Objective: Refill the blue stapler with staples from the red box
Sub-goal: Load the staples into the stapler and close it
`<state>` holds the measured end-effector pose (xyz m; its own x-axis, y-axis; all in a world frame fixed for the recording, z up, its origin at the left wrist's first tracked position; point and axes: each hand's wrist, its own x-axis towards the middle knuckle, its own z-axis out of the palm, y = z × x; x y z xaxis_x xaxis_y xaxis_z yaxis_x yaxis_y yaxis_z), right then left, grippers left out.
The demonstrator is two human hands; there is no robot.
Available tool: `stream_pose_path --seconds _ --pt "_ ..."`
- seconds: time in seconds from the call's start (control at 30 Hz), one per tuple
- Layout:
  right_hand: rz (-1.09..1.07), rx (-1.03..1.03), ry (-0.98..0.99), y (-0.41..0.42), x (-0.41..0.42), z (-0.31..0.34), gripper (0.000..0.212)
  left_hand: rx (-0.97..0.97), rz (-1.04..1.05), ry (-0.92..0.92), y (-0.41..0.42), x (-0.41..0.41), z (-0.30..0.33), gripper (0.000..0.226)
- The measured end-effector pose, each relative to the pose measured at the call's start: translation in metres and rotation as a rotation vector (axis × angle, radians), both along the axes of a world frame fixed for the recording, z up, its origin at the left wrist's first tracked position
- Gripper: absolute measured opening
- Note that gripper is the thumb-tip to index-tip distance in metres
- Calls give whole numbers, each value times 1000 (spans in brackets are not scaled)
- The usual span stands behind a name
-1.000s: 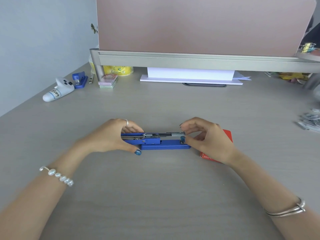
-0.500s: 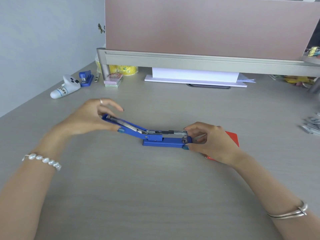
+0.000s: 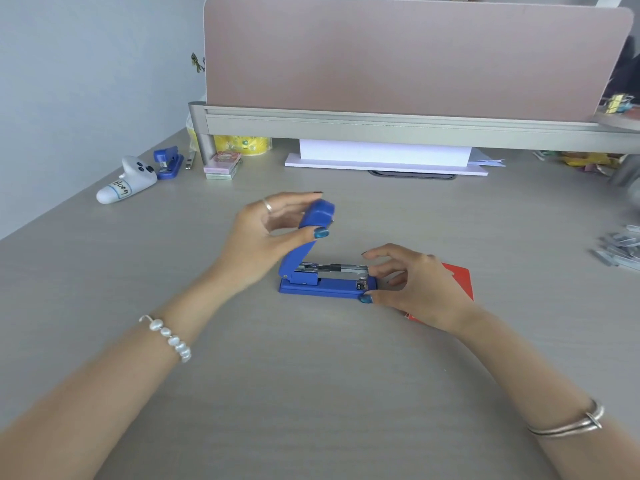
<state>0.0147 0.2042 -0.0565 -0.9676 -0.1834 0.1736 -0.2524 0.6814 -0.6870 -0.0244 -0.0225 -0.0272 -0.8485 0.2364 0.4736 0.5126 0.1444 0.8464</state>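
Note:
The blue stapler [image 3: 322, 287] lies on the desk in the middle, its base flat and its metal staple channel exposed. Its blue lid [image 3: 313, 223] stands nearly upright from the hinge at the stapler's left end. My left hand [image 3: 266, 233] pinches the lid's tip between thumb and fingers. My right hand [image 3: 419, 289] steadies the stapler's right end, thumb against the base and fingers hovering over the channel's front. The red box [image 3: 460, 280] lies flat behind my right hand, mostly hidden by it.
Loose staple strips [image 3: 620, 249] lie at the far right. A second small blue stapler [image 3: 168, 162], a white toy figure [image 3: 126, 180] and a stack of small boxes [image 3: 221, 166] sit at the back left. A pink partition [image 3: 408, 57] and white paper [image 3: 384, 157] line the back.
My left hand has swung the lid from lying open flat toward the left up to nearly vertical. My right hand stays at the stapler's right end.

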Motion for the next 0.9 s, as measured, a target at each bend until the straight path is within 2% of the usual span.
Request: stream_pose_path --seconds 0.17,0.33,0.6,0.9 --pt "3 0 -3 0 1 1 52 -161 -47 40 15 -1 -6 46" --pt "18 -33 -5 -2 3 3 50 -473 -116 198 20 3 -24 36" --pt "16 -18 -1 -1 2 2 50 -474 -101 155 19 5 -24 35" --pt "13 -14 4 -1 2 2 51 -500 -83 198 20 6 -29 34"
